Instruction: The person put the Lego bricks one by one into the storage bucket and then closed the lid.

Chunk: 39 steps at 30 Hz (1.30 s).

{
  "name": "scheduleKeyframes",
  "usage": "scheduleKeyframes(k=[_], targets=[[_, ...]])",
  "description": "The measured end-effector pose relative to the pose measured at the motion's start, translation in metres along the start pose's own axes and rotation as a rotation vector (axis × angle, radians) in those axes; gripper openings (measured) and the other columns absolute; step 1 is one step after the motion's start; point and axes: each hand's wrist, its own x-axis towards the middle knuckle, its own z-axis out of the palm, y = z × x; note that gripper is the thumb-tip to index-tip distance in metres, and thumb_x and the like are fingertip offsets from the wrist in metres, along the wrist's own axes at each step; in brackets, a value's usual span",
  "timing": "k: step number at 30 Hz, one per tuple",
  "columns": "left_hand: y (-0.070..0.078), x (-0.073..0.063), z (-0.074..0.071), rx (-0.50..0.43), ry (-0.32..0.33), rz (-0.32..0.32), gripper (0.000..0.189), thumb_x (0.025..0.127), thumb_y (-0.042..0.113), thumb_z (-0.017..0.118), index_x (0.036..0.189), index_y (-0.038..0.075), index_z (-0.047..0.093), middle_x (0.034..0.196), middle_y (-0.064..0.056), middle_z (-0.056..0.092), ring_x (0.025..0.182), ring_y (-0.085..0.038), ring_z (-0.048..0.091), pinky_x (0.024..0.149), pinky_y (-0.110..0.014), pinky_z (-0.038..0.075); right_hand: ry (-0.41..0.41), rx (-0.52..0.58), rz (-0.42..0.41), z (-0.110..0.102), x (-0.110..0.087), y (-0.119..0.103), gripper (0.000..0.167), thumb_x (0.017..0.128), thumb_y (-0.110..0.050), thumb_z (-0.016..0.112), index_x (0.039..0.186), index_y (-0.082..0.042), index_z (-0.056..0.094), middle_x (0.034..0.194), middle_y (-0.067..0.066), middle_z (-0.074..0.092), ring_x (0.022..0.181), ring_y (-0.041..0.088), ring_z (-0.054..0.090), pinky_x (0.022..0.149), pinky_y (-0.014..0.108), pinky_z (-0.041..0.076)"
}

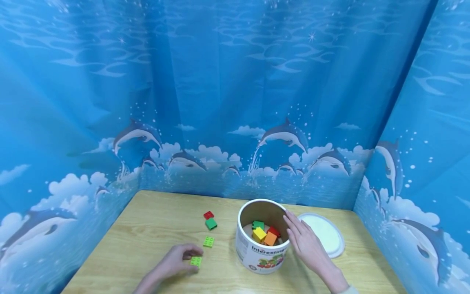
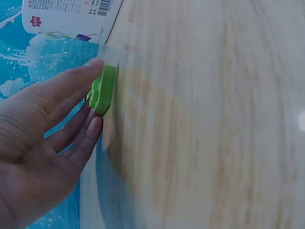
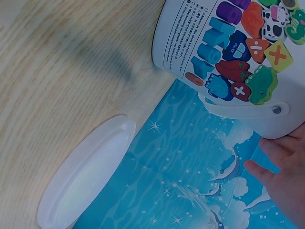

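My left hand [image 1: 190, 255] lies on the wooden table [image 1: 154, 237] at the front left. Its thumb and fingers pinch a light green brick [image 1: 196, 261], which still sits on the table. In the left wrist view the hand [image 2: 95, 102] has the brick [image 2: 106, 88] between thumb tip and fingertips. My right hand [image 1: 293, 228] rests with straight fingers on the right rim of a white printed bucket [image 1: 257, 253]. Inside the bucket lie green, yellow, orange and red bricks [image 1: 264, 234]. The right wrist view shows the bucket's wall [image 3: 228, 47] and my fingertips [image 3: 281, 167] beside it.
Three loose bricks lie left of the bucket: red [image 1: 208, 214], dark green [image 1: 211, 223], light green [image 1: 208, 241]. The bucket's white lid [image 1: 323, 234] lies flat to its right, also in the right wrist view as the lid [image 3: 86, 176]. Blue dolphin curtains enclose the table on three sides.
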Motion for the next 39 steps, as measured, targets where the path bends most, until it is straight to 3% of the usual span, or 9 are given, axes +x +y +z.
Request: scheduleKeyframes(k=[7, 14, 18, 25, 35, 39], targets=[[0.001, 0.002, 0.001, 0.107, -0.006, 0.016, 0.037, 0.075, 0.013, 0.087, 0.109, 0.014, 0.073, 0.107, 0.004, 0.071, 0.100, -0.017, 0.065, 0.088, -0.028, 0.057, 0.005, 0.009, -0.010, 0.000, 0.000, 0.001, 0.045, 0.095, -0.009, 0.063, 0.139, 0.000, 0.059, 0.150, 0.016, 0.051, 0.134, 0.034, 0.052, 0.108, 0.056, 0.043], [0.002, 0.005, 0.001, 0.126, 0.061, -0.004, 0.035, 0.076, 0.018, 0.087, 0.108, 0.014, 0.074, 0.106, 0.002, 0.070, 0.096, -0.018, 0.064, 0.082, -0.025, 0.056, 0.008, 0.007, -0.019, 0.000, 0.000, 0.001, 0.043, 0.098, -0.012, 0.060, 0.139, 0.000, 0.059, 0.150, 0.016, 0.051, 0.133, 0.034, 0.052, 0.106, 0.055, 0.044], [0.008, 0.011, -0.004, 0.127, 0.102, 0.028, 0.034, 0.076, 0.015, 0.086, 0.108, 0.010, 0.073, 0.105, -0.001, 0.072, 0.091, -0.016, 0.064, 0.080, -0.026, 0.057, 0.003, 0.004, -0.010, -0.001, 0.001, 0.000, 0.042, 0.099, -0.013, 0.058, 0.140, -0.001, 0.058, 0.152, 0.014, 0.050, 0.135, 0.033, 0.051, 0.107, 0.055, 0.043], [0.026, 0.027, -0.018, 0.118, 0.115, 0.082, 0.034, 0.079, 0.011, 0.084, 0.110, 0.005, 0.072, 0.104, -0.004, 0.072, 0.093, -0.019, 0.065, 0.081, -0.024, 0.057, 0.011, 0.007, -0.012, -0.002, 0.001, 0.000, 0.042, 0.099, -0.012, 0.058, 0.139, 0.000, 0.058, 0.150, 0.016, 0.051, 0.134, 0.034, 0.051, 0.107, 0.056, 0.044], [0.067, 0.056, -0.037, 0.141, 0.136, 0.117, 0.030, 0.081, 0.010, 0.084, 0.109, 0.007, 0.073, 0.106, -0.004, 0.073, 0.097, -0.021, 0.066, 0.087, -0.043, 0.059, 0.003, 0.006, -0.020, -0.001, 0.000, 0.001, 0.043, 0.099, -0.011, 0.057, 0.139, 0.001, 0.057, 0.152, 0.015, 0.048, 0.136, 0.034, 0.049, 0.109, 0.055, 0.042], [0.082, 0.064, -0.041, 0.162, 0.141, 0.139, 0.033, 0.081, 0.011, 0.084, 0.112, 0.006, 0.073, 0.108, -0.006, 0.073, 0.098, -0.022, 0.066, 0.086, -0.040, 0.060, 0.008, 0.005, -0.024, -0.001, 0.000, 0.001, 0.044, 0.096, -0.009, 0.060, 0.139, 0.002, 0.058, 0.151, 0.017, 0.049, 0.135, 0.034, 0.050, 0.108, 0.055, 0.042]])
